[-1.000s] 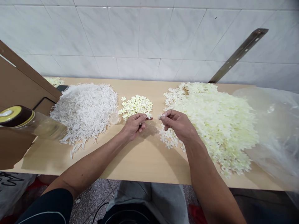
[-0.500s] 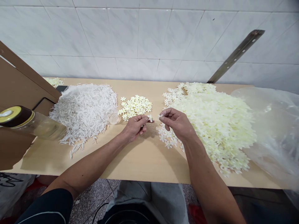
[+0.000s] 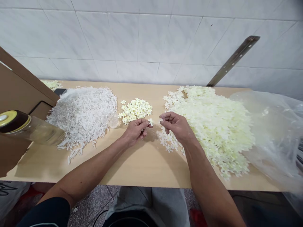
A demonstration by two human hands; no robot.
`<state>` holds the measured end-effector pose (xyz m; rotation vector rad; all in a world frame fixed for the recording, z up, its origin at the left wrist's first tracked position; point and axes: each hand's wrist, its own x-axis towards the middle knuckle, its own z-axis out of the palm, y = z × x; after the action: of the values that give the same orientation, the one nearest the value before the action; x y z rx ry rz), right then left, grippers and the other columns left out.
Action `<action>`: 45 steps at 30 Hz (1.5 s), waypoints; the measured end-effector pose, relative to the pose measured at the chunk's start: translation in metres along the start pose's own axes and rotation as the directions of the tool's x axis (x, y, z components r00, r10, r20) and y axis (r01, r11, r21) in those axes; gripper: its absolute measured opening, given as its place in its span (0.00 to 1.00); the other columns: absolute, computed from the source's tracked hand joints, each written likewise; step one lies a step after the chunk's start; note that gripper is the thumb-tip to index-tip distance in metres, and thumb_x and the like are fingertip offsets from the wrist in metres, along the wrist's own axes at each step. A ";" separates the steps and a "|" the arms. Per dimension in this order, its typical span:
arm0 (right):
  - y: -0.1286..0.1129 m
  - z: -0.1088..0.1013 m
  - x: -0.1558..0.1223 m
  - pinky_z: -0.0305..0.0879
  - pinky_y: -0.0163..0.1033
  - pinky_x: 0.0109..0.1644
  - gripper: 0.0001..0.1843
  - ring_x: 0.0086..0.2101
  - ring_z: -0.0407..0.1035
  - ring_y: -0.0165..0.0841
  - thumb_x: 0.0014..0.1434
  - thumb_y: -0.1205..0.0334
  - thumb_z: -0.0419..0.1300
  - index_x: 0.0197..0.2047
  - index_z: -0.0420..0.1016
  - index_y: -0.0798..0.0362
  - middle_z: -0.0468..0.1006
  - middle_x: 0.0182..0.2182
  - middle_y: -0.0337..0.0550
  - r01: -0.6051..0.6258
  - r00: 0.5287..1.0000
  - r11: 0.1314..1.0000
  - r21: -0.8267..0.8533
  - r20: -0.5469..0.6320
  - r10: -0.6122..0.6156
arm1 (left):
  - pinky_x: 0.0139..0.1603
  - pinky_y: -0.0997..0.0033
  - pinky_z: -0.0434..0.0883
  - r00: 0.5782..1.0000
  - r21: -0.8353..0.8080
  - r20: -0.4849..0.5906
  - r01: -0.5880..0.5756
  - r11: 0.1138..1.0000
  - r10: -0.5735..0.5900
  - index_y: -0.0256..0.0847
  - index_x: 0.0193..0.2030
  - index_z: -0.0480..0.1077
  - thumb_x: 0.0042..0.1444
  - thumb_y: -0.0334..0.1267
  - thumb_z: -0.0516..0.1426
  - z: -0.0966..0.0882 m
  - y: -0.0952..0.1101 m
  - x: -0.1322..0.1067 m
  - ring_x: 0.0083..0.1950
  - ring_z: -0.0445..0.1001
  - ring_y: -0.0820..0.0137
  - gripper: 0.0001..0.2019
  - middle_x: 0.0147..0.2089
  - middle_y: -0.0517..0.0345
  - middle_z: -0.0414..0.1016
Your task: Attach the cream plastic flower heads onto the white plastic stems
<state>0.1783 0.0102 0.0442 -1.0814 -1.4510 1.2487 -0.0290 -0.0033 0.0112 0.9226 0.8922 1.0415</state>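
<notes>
Between the thumb and forefinger of my left hand (image 3: 136, 131) is a small pale artificial flower (image 3: 151, 122), its petals facing up. The other fingers of that hand curl beneath. My right hand (image 3: 176, 126) faces it a short gap away, thumb and forefinger pinched on a tiny white piece (image 3: 161, 120) whose shape is too small to make out. Just behind my left hand lies a small heap of cream flowers (image 3: 137, 108). A large heap of similar loose flowers (image 3: 217, 126) spreads beside and behind my right hand.
A mound of thin white strands (image 3: 82, 113) covers the left of the table (image 3: 146, 167). Near it stand a clear jar with a yellow and brown lid (image 3: 15, 121) and a cardboard box (image 3: 14, 85). A clear plastic bag (image 3: 272, 132) lies right; a metal bracket (image 3: 233, 61) leans at the tiled wall.
The view has shifted slightly. Both hands keep their pinches, with the flower still in my left hand and a small gap between the hands.
</notes>
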 end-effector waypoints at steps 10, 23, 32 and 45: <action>-0.005 -0.003 -0.003 0.64 0.34 0.23 0.15 0.23 0.68 0.29 0.53 0.57 0.71 0.40 0.75 0.53 0.74 0.25 0.37 -0.071 0.996 0.997 0.021 0.053 0.070 | 0.15 0.79 0.54 1.000 -0.001 0.004 0.014 1.000 -0.014 0.35 0.36 0.73 0.51 0.49 0.68 0.000 -0.003 0.001 0.19 0.63 0.84 0.18 0.41 0.52 0.79; -0.021 -0.033 -0.014 0.65 0.40 0.37 0.10 0.30 0.74 0.35 0.61 0.54 0.63 0.35 0.84 0.49 0.84 0.33 0.41 0.081 0.996 0.559 -0.825 0.094 -0.005 | 0.14 0.80 0.56 1.000 0.053 -0.018 0.020 0.998 -0.020 0.34 0.35 0.72 0.53 0.49 0.66 0.003 -0.004 -0.002 0.19 0.63 0.83 0.17 0.38 0.53 0.78; -0.001 0.013 -0.009 0.65 0.38 0.37 0.11 0.29 0.73 0.33 0.59 0.53 0.67 0.39 0.82 0.51 0.84 0.33 0.42 0.190 0.973 0.660 -0.727 0.047 -0.228 | 0.13 0.79 0.57 0.997 0.123 -0.080 0.001 0.992 0.009 0.34 0.34 0.72 0.54 0.49 0.65 0.009 -0.006 -0.002 0.18 0.64 0.81 0.18 0.34 0.54 0.77; -0.005 0.022 -0.010 0.62 0.35 0.30 0.12 0.23 0.69 0.29 0.61 0.58 0.60 0.31 0.81 0.52 0.80 0.24 0.38 0.090 0.994 0.753 -0.651 0.011 -0.110 | 0.14 0.79 0.56 1.000 0.028 -0.004 0.016 0.999 -0.015 0.34 0.35 0.75 0.50 0.51 0.68 0.008 -0.002 -0.005 0.20 0.63 0.82 0.20 0.36 0.52 0.77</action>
<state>0.1583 -0.0043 0.0466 -1.4368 -1.9646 0.6323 -0.0223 -0.0097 0.0132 0.9363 0.9184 1.0200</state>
